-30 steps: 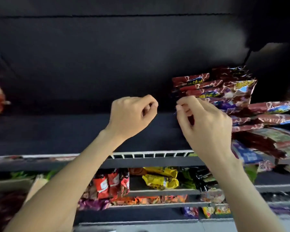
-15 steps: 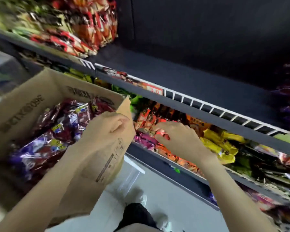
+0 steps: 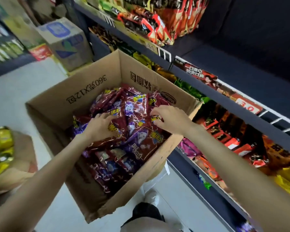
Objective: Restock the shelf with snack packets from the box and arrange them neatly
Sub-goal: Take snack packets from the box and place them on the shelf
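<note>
Since both hands are down among the snack packets [image 3: 136, 114] heaped in the open cardboard box [image 3: 84, 91] at the centre of the frame, the step in hand looks like gathering a fresh batch for the shelf [image 3: 241, 84] running down the right side. It would go best if the packets were squared into a flat stack facing one way before lifting, taken from the top layer so the slippery foil does not slide apart. The left hand [image 3: 100, 126] lies palm-down, fingers spread and pressed on a packet left of centre, its grip wide and closed on nothing. The right hand [image 3: 171, 119] arches over the pile, fingers curled and half-closed, fingertips touching a packet's edge; whether it has truly pinched it I cannot tell.
</note>
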